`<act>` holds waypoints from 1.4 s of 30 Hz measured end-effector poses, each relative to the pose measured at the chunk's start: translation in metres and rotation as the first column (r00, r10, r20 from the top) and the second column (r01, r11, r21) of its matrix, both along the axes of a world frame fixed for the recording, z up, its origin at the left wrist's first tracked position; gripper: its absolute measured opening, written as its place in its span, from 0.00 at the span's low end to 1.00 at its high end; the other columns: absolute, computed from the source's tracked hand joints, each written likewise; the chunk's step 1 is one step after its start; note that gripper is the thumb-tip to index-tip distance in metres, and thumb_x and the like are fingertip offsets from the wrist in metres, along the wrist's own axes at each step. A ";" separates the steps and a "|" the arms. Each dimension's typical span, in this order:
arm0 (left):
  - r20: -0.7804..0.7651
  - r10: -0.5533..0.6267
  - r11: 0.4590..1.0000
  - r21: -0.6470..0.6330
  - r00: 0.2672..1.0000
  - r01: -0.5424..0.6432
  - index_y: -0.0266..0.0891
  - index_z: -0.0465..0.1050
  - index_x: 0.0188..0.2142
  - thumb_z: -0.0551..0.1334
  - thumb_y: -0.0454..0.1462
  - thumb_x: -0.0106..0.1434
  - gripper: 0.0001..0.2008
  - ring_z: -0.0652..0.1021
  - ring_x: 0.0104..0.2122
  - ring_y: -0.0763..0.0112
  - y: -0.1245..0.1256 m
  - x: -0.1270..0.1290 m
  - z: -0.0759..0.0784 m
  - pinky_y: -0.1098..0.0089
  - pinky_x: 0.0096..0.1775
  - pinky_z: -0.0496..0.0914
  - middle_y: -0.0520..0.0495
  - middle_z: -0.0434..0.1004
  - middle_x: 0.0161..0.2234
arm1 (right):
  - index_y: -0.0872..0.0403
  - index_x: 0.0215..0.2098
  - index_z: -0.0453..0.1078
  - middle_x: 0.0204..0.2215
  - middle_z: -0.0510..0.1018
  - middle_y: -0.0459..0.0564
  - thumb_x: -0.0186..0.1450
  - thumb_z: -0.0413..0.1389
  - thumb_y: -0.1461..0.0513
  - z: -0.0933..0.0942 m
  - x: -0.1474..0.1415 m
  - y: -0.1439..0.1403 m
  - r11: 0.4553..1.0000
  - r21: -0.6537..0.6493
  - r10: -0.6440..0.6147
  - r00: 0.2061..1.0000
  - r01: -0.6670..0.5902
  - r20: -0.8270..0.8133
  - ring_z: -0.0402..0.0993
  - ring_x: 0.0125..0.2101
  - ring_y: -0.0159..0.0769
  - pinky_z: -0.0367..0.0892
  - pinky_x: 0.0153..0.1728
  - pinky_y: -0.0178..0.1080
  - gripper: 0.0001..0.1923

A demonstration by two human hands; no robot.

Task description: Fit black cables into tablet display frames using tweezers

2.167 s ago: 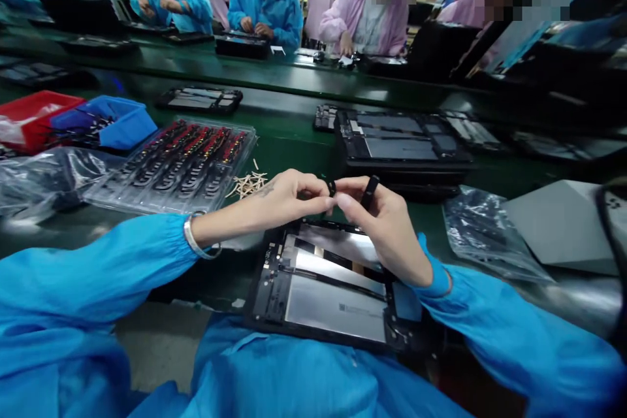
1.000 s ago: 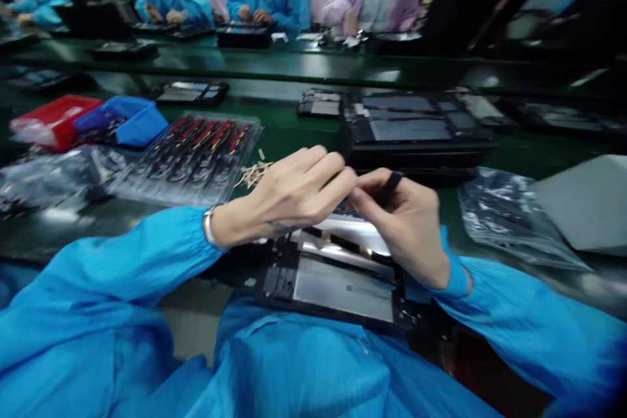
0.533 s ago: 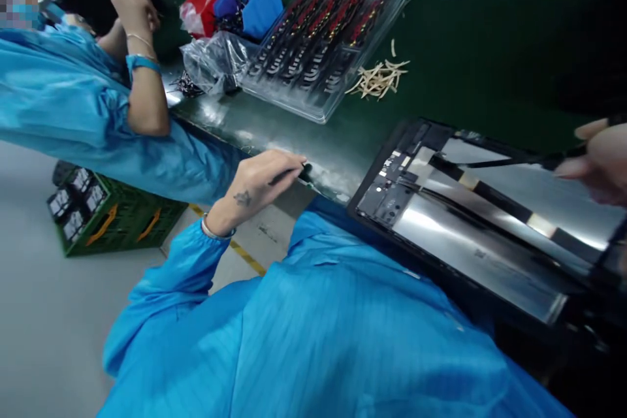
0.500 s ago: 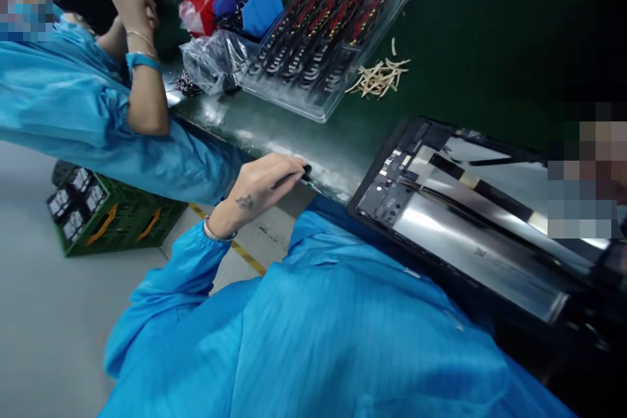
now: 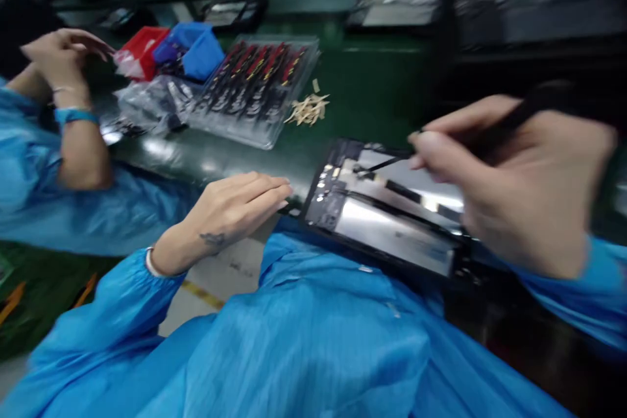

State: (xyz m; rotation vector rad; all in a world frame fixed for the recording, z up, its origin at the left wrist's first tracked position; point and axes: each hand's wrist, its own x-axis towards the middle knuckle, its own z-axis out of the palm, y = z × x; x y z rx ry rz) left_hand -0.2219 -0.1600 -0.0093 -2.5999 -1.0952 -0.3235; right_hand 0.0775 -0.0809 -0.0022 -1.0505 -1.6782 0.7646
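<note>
An opened tablet [image 5: 392, 235] lies at the table's front edge, its silver battery plates and dark circuit board showing. My left hand [image 5: 230, 212] is beside its left end, fingers stretched out and close together, palm down; what is under the fingertips is hidden. Over the tablet's right part, my right hand [image 5: 519, 189] is blurred, with its fingers closed around a black pen-like tool [image 5: 529, 111]. The exact kind of tool cannot be made out. A thin dark strip [image 5: 385, 162] crosses the upper battery plate.
A clear tray [image 5: 264, 137] of red and black wired parts stands behind, with a pile of pale strips [image 5: 308, 110] alongside. Red [image 5: 147, 46] and blue bins [image 5: 203, 52] and a plastic bag [image 5: 151, 104] are further left. A co-worker's arm [image 5: 81, 144] reaches in there.
My right hand has come into view over the tablet with the black tool. The view has swung right. My left fingers have straightened from a pinch and are nearer the tablet.
</note>
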 end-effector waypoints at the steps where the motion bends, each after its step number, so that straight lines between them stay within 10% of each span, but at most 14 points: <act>1: -0.004 -0.043 0.996 0.077 0.999 0.043 0.33 0.74 0.47 0.59 0.35 0.73 0.08 0.81 0.35 0.67 0.013 0.012 0.007 0.68 0.35 0.74 0.43 0.83 0.40 | 0.55 0.32 0.77 0.25 0.78 0.46 0.65 0.64 0.62 0.005 -0.003 -0.001 1.000 0.000 0.012 1.000 -0.012 -0.021 0.72 0.26 0.28 0.64 0.29 0.36 0.05; 6: -0.090 -0.159 0.873 0.452 0.983 0.183 0.39 0.71 0.30 0.60 0.40 0.72 0.14 0.70 0.22 0.70 0.067 0.078 0.030 0.66 0.24 0.61 0.52 0.68 0.22 | 0.53 0.29 0.74 0.23 0.78 0.44 0.64 0.63 0.60 0.006 -0.008 0.008 0.998 -0.059 0.029 0.990 -0.038 -0.139 0.72 0.24 0.30 0.66 0.27 0.36 0.07; 11: -0.081 -0.126 0.848 0.508 0.989 0.149 0.40 0.65 0.24 0.59 0.33 0.70 0.16 0.67 0.20 0.71 0.088 0.103 0.027 0.65 0.23 0.57 0.52 0.65 0.20 | 0.53 0.29 0.74 0.24 0.78 0.44 0.66 0.62 0.59 0.008 -0.006 0.006 0.996 -0.040 0.068 0.982 -0.076 -0.178 0.70 0.25 0.28 0.66 0.29 0.35 0.09; 17: 0.571 -0.095 0.993 0.002 0.816 0.115 0.36 0.78 0.32 0.62 0.37 0.72 0.12 0.68 0.20 0.80 0.096 0.095 0.031 0.75 0.23 0.58 0.54 0.74 0.23 | 0.54 0.35 0.75 0.30 0.78 0.45 0.68 0.61 0.54 0.004 -0.004 0.014 0.996 0.006 0.091 0.986 -0.091 -0.142 0.70 0.30 0.29 0.65 0.32 0.34 0.11; 21: 0.798 0.112 0.937 -0.283 0.592 0.205 0.35 0.82 0.34 0.64 0.41 0.70 0.13 0.61 0.18 0.81 0.096 0.100 0.037 0.75 0.20 0.53 0.56 0.64 0.17 | 0.54 0.33 0.76 0.27 0.74 0.43 0.66 0.63 0.58 -0.003 -0.003 0.021 0.988 0.000 0.151 0.983 -0.151 -0.101 0.66 0.27 0.28 0.61 0.29 0.34 0.08; 25: 0.825 0.186 0.898 -0.363 0.534 0.248 0.35 0.83 0.37 0.64 0.42 0.69 0.12 0.60 0.18 0.81 0.095 0.103 0.035 0.76 0.20 0.53 0.57 0.60 0.16 | 0.54 0.30 0.74 0.26 0.74 0.43 0.67 0.61 0.61 -0.007 -0.003 0.021 0.990 0.060 0.133 0.986 -0.127 -0.102 0.66 0.28 0.28 0.61 0.31 0.35 0.08; 34: 0.449 0.132 0.864 -0.490 0.884 0.120 0.41 0.79 0.54 0.56 0.46 0.74 0.19 0.69 0.18 0.78 0.106 0.077 0.024 0.77 0.24 0.59 0.56 0.72 0.19 | 0.53 0.32 0.71 0.30 0.77 0.45 0.68 0.57 0.67 0.003 0.033 0.022 0.988 0.132 0.041 0.955 -0.083 0.293 0.68 0.33 0.32 0.61 0.34 0.37 0.07; 42: 0.338 0.028 0.838 -0.521 0.941 0.162 0.43 0.76 0.57 0.54 0.46 0.76 0.19 0.80 0.29 0.73 0.134 0.078 0.011 0.74 0.34 0.68 0.52 0.85 0.37 | 0.52 0.33 0.74 0.33 0.77 0.48 0.67 0.57 0.61 -0.002 0.077 0.021 0.961 -0.273 0.194 0.818 -0.047 0.542 0.71 0.35 0.37 0.62 0.36 0.40 0.06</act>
